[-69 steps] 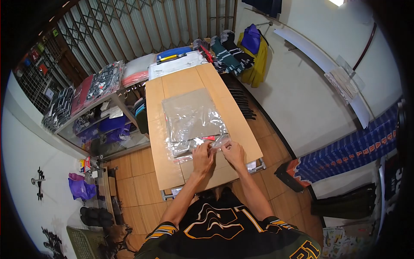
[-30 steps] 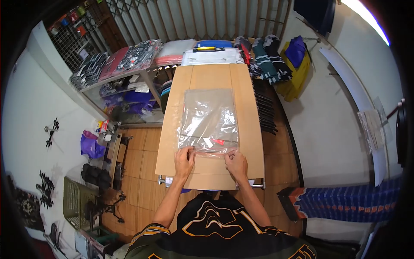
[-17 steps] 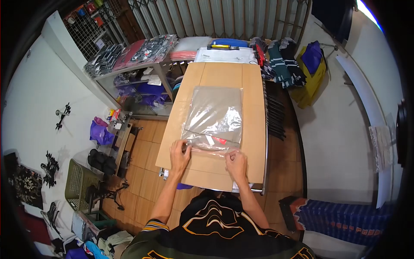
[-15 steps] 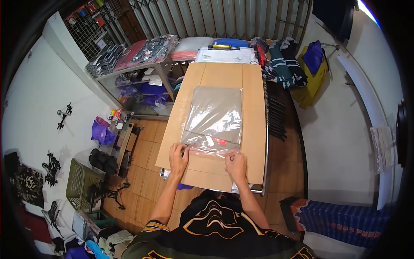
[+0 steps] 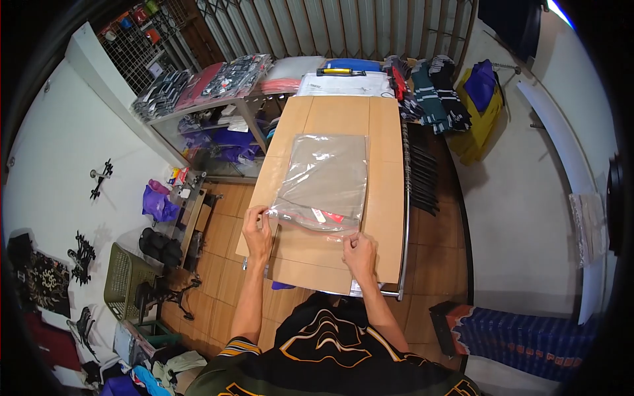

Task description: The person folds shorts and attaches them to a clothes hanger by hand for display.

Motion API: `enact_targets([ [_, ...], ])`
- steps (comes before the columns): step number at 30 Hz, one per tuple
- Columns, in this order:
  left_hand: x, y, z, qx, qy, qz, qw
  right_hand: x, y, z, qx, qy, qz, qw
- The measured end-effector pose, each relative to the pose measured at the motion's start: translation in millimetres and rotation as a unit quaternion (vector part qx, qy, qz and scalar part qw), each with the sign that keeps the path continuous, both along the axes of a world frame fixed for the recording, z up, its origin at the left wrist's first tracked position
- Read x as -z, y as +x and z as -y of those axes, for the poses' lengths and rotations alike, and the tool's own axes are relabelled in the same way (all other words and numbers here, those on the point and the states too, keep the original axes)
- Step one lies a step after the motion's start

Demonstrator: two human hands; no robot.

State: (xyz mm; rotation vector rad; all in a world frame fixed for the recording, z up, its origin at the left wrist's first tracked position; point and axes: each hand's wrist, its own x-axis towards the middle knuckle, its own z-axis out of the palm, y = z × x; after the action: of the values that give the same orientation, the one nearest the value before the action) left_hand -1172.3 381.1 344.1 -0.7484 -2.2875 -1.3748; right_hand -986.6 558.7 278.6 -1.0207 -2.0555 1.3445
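Note:
A clear plastic bag (image 5: 323,171) with a folded grey-brown garment inside lies on the light wooden table (image 5: 383,218). Its near edge has a reddish strip, and a white and red tag (image 5: 327,216) shows through the plastic. My left hand (image 5: 256,231) pinches the near left corner of the bag, slightly raised. At the near right corner, my right hand (image 5: 359,254) is closed on the bag's edge, fingers together.
Behind the table sits a white stack (image 5: 343,84) with a yellow and black tool (image 5: 340,72) on it. Packed garments (image 5: 238,74) cover the glass cabinet at the back left. Black hangers (image 5: 422,168) hang along the table's right side.
My left hand has moved left and a little up with the bag's corner, and the near edge now slants. My right hand has barely moved.

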Motion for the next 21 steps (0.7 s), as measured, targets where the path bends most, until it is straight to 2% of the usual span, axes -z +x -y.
enact_targets([
  [2, 1, 2, 3, 0.024, -0.025, -0.049, 0.998, 0, 1, 2, 0.008, 0.013, -0.009, 1.000],
  [5, 3, 10, 4, 0.069, -0.044, -0.058, 0.995, -18, 6, 12, 0.004, 0.077, -0.005, 0.997],
  [8, 2, 14, 5, 0.083, -0.060, -0.076, 0.992, -28, 5, 22, -0.042, 0.138, 0.022, 0.989],
  [10, 5, 12, 1, 0.085, -0.045, -0.061, 0.993, -26, -1, 29, -0.059, 0.163, -0.075, 0.982],
  [11, 6, 11, -1, 0.085, -0.030, -0.047, 0.995, -21, -6, 31, -0.057, 0.163, -0.076, 0.982],
  [13, 3, 6, -14, 0.091, -0.023, -0.023, 0.995, -8, -21, 35, -0.071, 0.249, -0.050, 0.965],
  [14, -1, 1, -22, 0.096, -0.016, 0.001, 0.995, -6, -28, 38, -0.070, 0.250, -0.052, 0.964],
  [16, 1, -14, -40, 0.110, -0.039, 0.005, 0.993, -8, -40, 42, -0.118, 0.215, 0.039, 0.969],
  [21, 13, -66, -91, 0.154, -0.121, -0.013, 0.981, -7, -63, 40, -0.127, 0.218, 0.047, 0.967],
])
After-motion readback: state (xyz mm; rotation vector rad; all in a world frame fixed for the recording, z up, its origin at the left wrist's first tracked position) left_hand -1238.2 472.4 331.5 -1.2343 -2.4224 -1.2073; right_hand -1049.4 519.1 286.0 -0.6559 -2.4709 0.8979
